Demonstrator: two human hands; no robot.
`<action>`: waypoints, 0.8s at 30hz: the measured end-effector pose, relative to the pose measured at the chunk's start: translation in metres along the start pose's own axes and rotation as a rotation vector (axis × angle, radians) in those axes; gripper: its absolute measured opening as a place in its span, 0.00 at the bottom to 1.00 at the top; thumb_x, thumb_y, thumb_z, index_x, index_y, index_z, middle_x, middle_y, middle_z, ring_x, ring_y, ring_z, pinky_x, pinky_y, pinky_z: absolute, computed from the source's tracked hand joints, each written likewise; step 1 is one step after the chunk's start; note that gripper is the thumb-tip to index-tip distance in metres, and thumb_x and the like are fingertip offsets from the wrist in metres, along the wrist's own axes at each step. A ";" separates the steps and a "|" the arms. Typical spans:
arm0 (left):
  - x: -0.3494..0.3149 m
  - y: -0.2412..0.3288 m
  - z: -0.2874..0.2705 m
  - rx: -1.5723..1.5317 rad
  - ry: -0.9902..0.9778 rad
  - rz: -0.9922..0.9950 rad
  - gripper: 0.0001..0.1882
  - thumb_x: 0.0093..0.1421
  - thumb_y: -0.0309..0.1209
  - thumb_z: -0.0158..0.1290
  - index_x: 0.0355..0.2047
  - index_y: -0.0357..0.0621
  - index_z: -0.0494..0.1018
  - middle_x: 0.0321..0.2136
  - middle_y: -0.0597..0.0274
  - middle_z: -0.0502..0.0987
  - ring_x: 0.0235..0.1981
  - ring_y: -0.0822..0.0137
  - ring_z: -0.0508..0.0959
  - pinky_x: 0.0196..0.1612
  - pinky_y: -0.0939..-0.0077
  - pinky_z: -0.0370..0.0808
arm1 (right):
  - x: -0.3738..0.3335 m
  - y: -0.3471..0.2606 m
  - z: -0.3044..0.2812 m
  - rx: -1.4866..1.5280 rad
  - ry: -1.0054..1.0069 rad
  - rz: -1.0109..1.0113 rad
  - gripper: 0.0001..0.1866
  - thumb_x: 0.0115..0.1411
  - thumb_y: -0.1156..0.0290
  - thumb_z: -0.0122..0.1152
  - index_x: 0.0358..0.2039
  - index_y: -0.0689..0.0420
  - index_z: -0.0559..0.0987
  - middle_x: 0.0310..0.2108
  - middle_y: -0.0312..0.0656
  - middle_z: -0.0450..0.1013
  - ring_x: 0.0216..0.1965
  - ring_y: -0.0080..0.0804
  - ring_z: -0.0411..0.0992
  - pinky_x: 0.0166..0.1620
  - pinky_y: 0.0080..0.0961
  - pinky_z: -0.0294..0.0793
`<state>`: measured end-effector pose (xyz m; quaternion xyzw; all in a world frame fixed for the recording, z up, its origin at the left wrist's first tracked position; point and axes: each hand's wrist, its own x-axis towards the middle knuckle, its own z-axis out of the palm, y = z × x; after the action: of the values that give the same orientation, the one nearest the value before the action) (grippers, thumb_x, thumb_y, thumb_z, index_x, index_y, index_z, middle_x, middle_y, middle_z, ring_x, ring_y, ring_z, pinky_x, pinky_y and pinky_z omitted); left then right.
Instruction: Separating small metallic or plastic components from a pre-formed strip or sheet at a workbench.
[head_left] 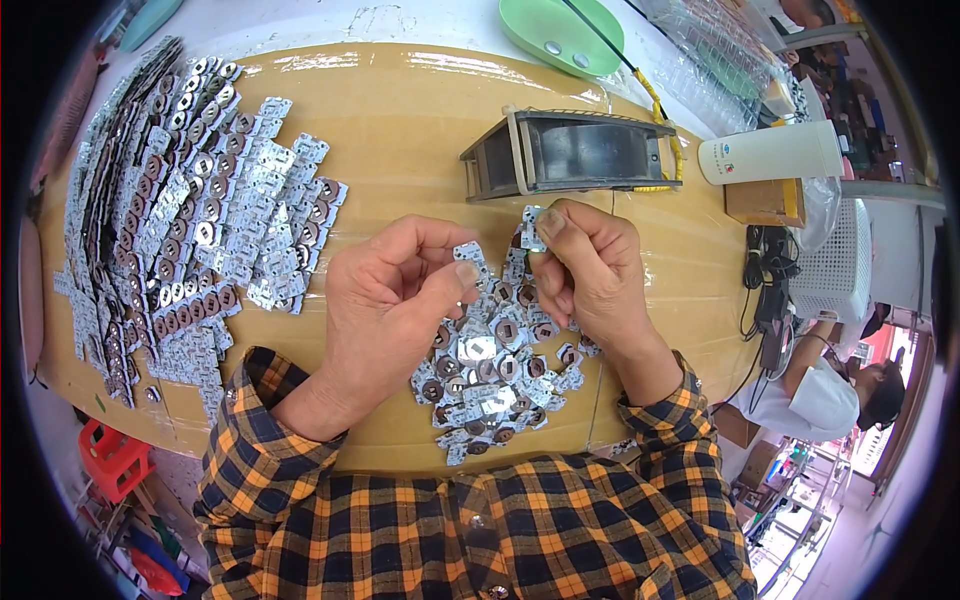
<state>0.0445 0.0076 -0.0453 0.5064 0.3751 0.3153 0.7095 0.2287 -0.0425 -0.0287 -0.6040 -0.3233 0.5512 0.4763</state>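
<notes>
My left hand (400, 290) pinches a small light-blue circuit board (470, 262) between thumb and fingers. Across a narrow gap, my right hand (590, 260) grips another small circuit board (532, 228), its fingers closed round the lower part. Below and between both hands lies a loose pile of circuit boards (490, 390), many bearing round brown or silver discs. The fingers hide part of each held board. At the left, long overlapping rows of similar boards (190, 200) cover the table.
A black box-shaped fan (585, 152) stands beyond my hands. Behind it is a green dish (565, 35). To the right are a white cup (770, 153) lying over a small cardboard box (765, 203), black cables with an adapter (770, 325), and a white basket (835, 265). Another person (830, 395) is further right.
</notes>
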 end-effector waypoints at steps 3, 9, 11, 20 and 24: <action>0.000 -0.001 0.000 -0.004 0.004 0.004 0.09 0.58 0.20 0.53 0.40 0.32 0.74 0.26 0.64 0.77 0.26 0.79 0.77 0.27 0.87 0.74 | 0.001 0.000 0.002 0.020 -0.026 -0.009 0.19 0.67 0.67 0.47 0.18 0.59 0.67 0.11 0.34 0.61 0.08 0.16 0.54 0.10 0.16 0.56; 0.000 -0.001 0.001 -0.028 0.010 0.007 0.09 0.58 0.21 0.54 0.39 0.33 0.74 0.25 0.65 0.77 0.25 0.80 0.77 0.27 0.88 0.73 | 0.002 0.001 0.004 0.019 -0.039 0.002 0.19 0.67 0.67 0.47 0.18 0.60 0.68 0.11 0.34 0.61 0.08 0.16 0.54 0.10 0.16 0.56; -0.001 -0.001 0.000 -0.030 0.012 0.011 0.09 0.58 0.21 0.54 0.39 0.33 0.74 0.25 0.65 0.77 0.25 0.80 0.77 0.27 0.88 0.73 | 0.001 0.002 0.005 0.015 -0.038 0.001 0.19 0.67 0.67 0.47 0.18 0.60 0.68 0.11 0.34 0.61 0.08 0.16 0.54 0.10 0.16 0.56; 0.000 -0.001 -0.001 -0.052 0.033 0.012 0.10 0.58 0.19 0.53 0.42 0.32 0.74 0.27 0.63 0.78 0.27 0.78 0.78 0.28 0.88 0.74 | 0.000 0.000 0.008 0.003 -0.044 0.029 0.18 0.66 0.68 0.48 0.18 0.60 0.68 0.11 0.34 0.61 0.08 0.16 0.54 0.10 0.17 0.56; 0.001 -0.001 0.000 -0.099 0.053 0.042 0.10 0.58 0.18 0.53 0.41 0.32 0.73 0.27 0.63 0.78 0.28 0.77 0.78 0.28 0.87 0.74 | -0.002 -0.001 0.010 0.015 -0.057 0.042 0.18 0.66 0.69 0.48 0.18 0.59 0.68 0.10 0.34 0.60 0.08 0.16 0.53 0.10 0.16 0.56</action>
<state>0.0445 0.0081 -0.0462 0.4697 0.3671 0.3617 0.7168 0.2189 -0.0416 -0.0270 -0.5912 -0.3199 0.5805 0.4595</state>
